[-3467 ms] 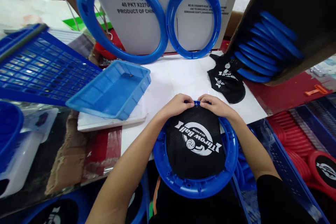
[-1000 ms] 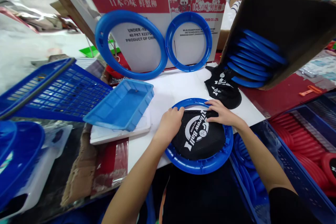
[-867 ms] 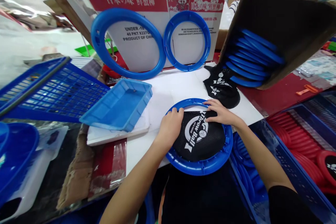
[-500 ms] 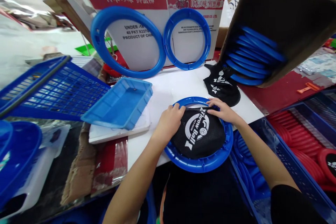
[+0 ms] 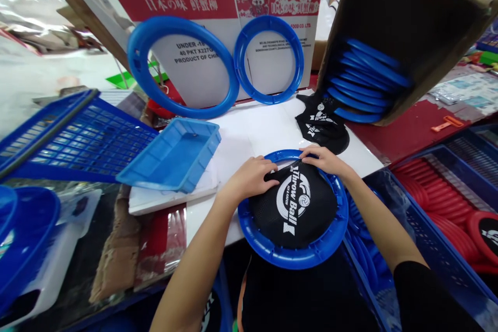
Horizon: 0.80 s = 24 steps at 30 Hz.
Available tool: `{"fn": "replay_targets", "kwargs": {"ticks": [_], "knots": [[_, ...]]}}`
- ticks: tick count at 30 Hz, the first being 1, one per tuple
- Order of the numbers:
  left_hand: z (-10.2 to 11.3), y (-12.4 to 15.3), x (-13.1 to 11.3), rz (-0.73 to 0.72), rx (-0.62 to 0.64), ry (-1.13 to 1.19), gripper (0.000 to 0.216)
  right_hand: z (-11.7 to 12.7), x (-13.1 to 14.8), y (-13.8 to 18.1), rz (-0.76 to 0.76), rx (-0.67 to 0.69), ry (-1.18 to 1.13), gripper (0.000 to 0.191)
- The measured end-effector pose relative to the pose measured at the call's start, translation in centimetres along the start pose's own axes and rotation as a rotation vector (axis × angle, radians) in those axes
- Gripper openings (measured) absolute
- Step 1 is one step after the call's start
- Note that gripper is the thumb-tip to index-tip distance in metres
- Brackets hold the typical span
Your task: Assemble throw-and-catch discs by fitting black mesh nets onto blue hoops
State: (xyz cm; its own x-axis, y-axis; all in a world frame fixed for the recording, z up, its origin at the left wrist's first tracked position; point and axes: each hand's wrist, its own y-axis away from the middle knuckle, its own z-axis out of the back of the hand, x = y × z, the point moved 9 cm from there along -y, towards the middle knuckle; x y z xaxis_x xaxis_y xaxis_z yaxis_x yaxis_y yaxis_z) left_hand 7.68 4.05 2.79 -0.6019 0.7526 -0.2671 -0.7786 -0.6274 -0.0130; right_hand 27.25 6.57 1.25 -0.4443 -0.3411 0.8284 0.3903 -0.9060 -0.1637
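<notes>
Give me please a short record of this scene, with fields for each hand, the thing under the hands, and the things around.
left hand: fingers curled on the upper edge of the black mesh; grip unclear
right hand: fingers curled where the mesh meets the far rim of the blue ring; grip unclear
mesh: lies inside the ring, white "Throw Ball" print up
ring: flat at the near edge of the white table
around: light blue tray at left; leaning rings against a cardboard box; mesh pile

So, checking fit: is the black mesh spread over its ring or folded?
Spread: the black mesh fills the blue ring, logo flat, except a far-edge gap.
</notes>
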Motion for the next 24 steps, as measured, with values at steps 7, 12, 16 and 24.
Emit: {"fn": "replay_targets", "kwargs": {"ticks": [7, 12, 16, 24], "knots": [[-0.6, -0.2, -0.3, -0.011, 0.068, 0.057, 0.021, -0.6, -0.3, -0.1, 0.005, 0.033, -0.042, 0.029], [0.2, 0.3, -0.1, 0.024, 0.023, 0.118, 0.013, -0.6, -0.1, 0.1, 0.007, -0.016, -0.023, 0.027], [1.1, 0.7, 1.1, 0.114, -0.037, 0.260, 0.009, -0.5, -0.1, -0.1, -0.011, -0.012, -0.011, 0.026], [1.5, 1.4, 3.8, 0.298, -0.093, 0.562, 0.009, -0.9, -0.5, -1.0, -0.111, 0.128, -0.124, 0.026]]}}
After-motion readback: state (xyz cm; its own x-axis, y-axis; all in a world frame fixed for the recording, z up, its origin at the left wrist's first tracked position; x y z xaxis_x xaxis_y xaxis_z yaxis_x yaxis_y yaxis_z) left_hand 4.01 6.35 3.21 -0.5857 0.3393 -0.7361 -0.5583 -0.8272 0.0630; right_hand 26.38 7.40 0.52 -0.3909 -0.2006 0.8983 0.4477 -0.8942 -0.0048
